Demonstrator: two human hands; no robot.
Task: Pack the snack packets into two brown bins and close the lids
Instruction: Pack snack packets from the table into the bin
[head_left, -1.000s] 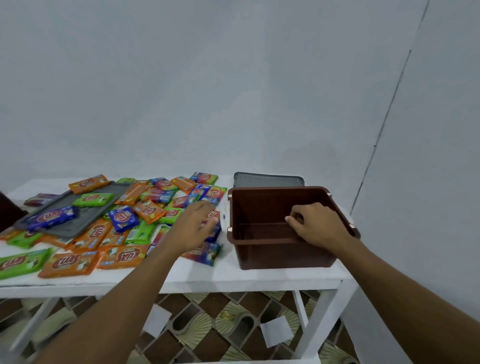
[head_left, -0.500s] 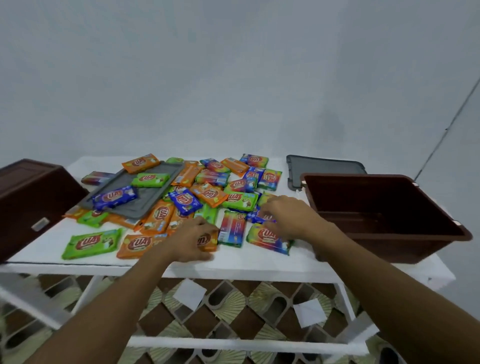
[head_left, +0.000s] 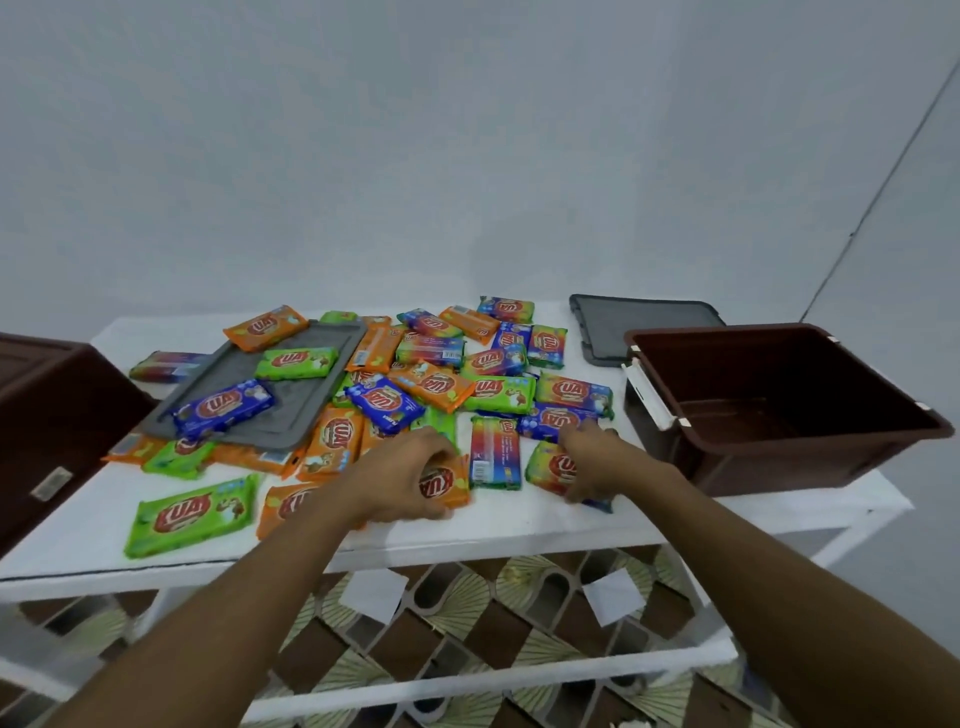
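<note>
The fingers of the left hand are curled together and clamp an orange packet, which lies at the near part of the white table; the thumb is under its near edge. The fingers of the right hand are also curled and hold a rainbow packet by its right end, though the blur there makes the grip not fully clear. Between the two sets of fingers stands lengthwise a striped packet with its barcode side up, touching neither hand.

Just beyond the fingertips begins the heap of snack packets, orange, green, blue and rainbow, many overlapping. To the left of the left fingers, a green packet lies alone near the table edge. Further left and beyond, a grey lid lies flat among the heap and carries a blue packet and a green one.

To the right of the right fingers, near but apart from them, the open brown bin stands with nothing visible in it. Behind it a second dark lid lies on the table. Far to the left of the left fingers, the other brown bin is partly cut by the frame edge.
</note>
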